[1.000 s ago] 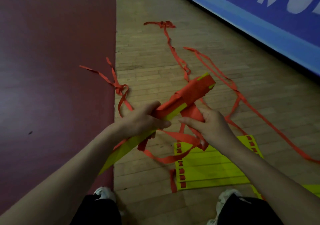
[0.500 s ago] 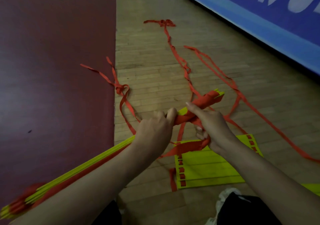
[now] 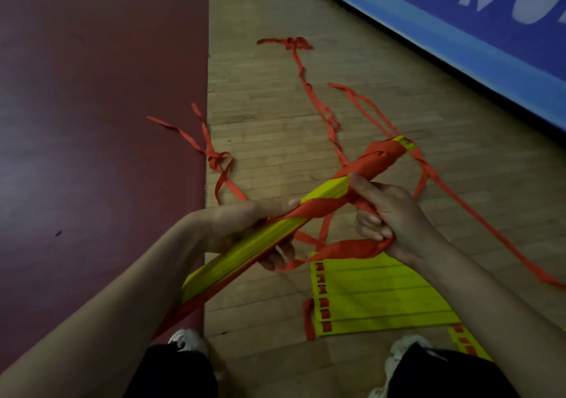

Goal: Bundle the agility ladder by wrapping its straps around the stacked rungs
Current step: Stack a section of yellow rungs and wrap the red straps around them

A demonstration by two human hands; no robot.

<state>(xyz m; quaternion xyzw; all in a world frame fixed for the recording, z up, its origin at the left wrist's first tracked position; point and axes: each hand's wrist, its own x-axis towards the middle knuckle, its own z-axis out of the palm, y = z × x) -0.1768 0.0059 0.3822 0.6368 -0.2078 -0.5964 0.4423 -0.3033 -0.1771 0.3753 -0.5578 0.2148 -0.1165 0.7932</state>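
The agility ladder's stack of flat yellow plastic rungs (image 3: 254, 244) is up off the floor, held slantwise between my 2 hands. Its near end sits low by my left leg and its far end points toward the blue wall banner (image 3: 459, 36).

My left hand (image 3: 239, 229) is curled round the stack about midway, thumb along the top face and fingers wrapped underneath. My right hand (image 3: 395, 223) is closed on a bunched length of flat red webbing strap (image 3: 346, 249), its index finger stretched out to press the last turn against the rungs.

The far part of the stack already carries a thick red wrapping (image 3: 379, 158), and 1 diagonal turn crosses the bare yellow just ahead of my left thumb. Loose red tails (image 3: 318, 106) trail off over the pale wooden floor (image 3: 269, 97), 1 knotted length reaching the dark red mat (image 3: 92, 121). A second set of yellow rungs (image 3: 376, 299) lies flat on the floor under my right hand.

I judge the next turn is the step in hand. To do it well, I would:
- pin the last turn with that index finger until the strap is taut;
- pass the bunch under the stack and lay it flat, just beside the previous turn;
- squeeze with the left hand so the rungs cannot fan apart;
- watch that the trailing tails do not snag on their knot.
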